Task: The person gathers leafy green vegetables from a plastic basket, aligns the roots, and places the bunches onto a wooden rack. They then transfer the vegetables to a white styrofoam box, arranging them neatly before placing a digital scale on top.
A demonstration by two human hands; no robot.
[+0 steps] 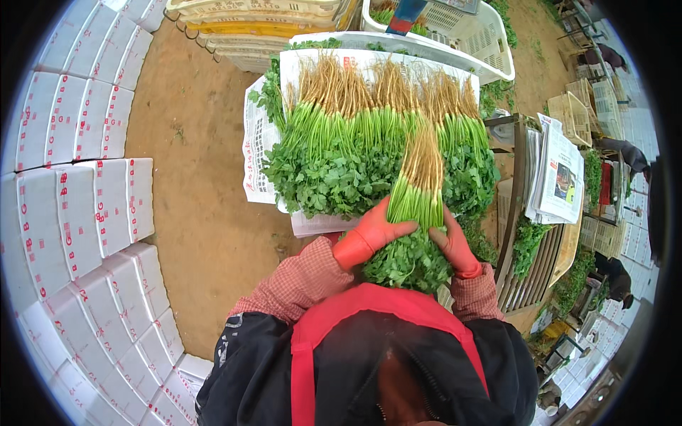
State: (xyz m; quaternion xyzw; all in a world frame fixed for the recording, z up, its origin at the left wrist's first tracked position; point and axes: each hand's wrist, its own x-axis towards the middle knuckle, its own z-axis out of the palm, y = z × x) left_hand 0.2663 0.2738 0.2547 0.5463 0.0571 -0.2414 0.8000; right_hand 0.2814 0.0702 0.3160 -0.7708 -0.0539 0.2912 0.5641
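Observation:
Both hands wear orange rubber gloves and hold one bunch of leafy green herbs [418, 199], which looks like coriander or young celery. My left hand [375, 231] grips the stems from the left, and my right hand [453, 239] from the right. Pale brown roots point away from me; the leaves hang towards my chest. Beyond the bunch lies a wide layer of similar herbs [341, 144], roots to the far side and leaves to the near side. Newspaper sheets [261, 144] are spread under that layer, over a white container whose rim is partly covered.
White foam boxes [58, 207] are stacked along the left. Plastic crates [261, 32] stand at the back left, and a white basket [479, 37] behind the herbs. On the right, a slatted wooden stand [527, 271] bears folded newspapers [559, 175]. Other people work farther right.

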